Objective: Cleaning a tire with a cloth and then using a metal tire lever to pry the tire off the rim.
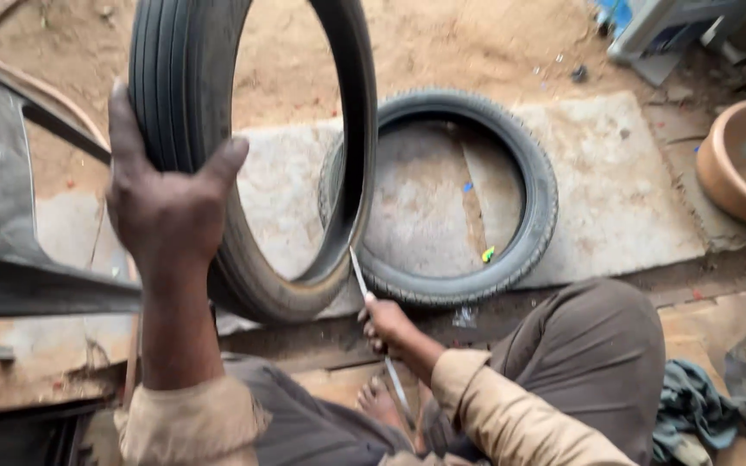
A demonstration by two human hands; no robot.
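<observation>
while the upright tyre [248,155] stands on edge on the ground, the left hand [166,203] grips its tread from outside, thumb on one side and fingers wrapped over the other, closed firmly on the rubber. the right hand [386,324] sits just below the lower rim of the upright tyre, fingers curled tight around a thin metal rod [363,280], whose tip touches the tyre's inner edge. behind the upright tyre, and partly hidden by it, a second tyre [477,198] lies flat on a pale concrete slab [615,190]. well to the right of the upright tyre stands a clay-coloured bowl [744,160]. to its left lies a dark rubber sheet [2,198]. below it, a bare foot [379,404] shows between the person's knees, and crumpled dark cloth [692,406] rests at the far right.
</observation>
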